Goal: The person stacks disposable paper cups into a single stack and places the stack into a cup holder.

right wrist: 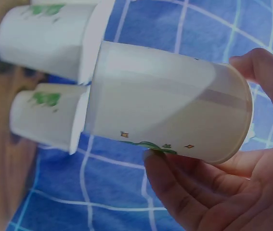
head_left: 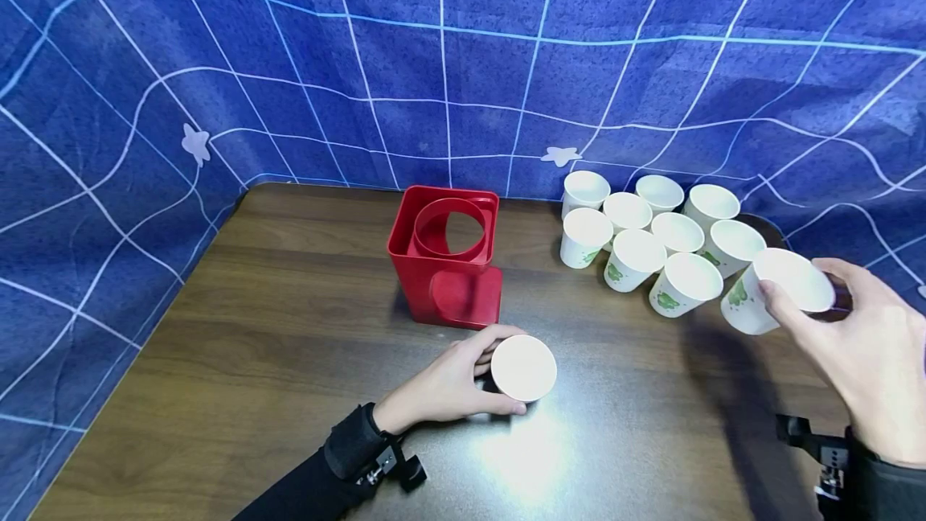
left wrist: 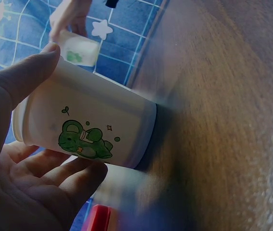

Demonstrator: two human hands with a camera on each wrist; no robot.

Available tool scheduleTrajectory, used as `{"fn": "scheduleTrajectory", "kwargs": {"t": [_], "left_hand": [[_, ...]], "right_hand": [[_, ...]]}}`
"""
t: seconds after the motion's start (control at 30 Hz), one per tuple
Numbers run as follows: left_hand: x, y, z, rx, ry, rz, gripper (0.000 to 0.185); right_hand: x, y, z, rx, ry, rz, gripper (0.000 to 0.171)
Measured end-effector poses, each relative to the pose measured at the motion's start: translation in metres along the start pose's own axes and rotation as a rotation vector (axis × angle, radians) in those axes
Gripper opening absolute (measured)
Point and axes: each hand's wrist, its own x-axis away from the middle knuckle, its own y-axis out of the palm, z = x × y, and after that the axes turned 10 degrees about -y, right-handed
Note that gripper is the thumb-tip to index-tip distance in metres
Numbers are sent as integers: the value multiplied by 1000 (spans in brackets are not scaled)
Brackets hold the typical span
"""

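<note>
Two hands, two paper cups, and a red cup holder (head_left: 448, 257) standing mid-table.

We see the holder on the dark wooden table (head_left: 239, 344), blue grid cloth (head_left: 217, 63) behind it; right of it stands a cluster of white paper cups (head_left: 651, 235), right beside the raised cup. Just in front of the holder, our left hand (head_left: 448, 384) wraps thumb and curled fingers round a frog-printed cup (head_left: 524, 367) standing on the table. Well to the holder's right, our right hand (head_left: 861, 352) holds a tilted cup (head_left: 781, 289) off the table, thumb on one side, fingers (right wrist: 184, 192) curled under the other.
</note>
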Motion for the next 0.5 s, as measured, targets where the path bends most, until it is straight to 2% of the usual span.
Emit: {"fn": "scheduleTrajectory", "kwargs": {"t": [0.23,0.5], "left_hand": [[0,0,-1,6,-5,3,77],[0,0,-2,-2,-9,5,77]], "right_hand": [[4,-4,-31,-94,-97,58,50],[13,-1,-58,-244,-275,94,58]]}}
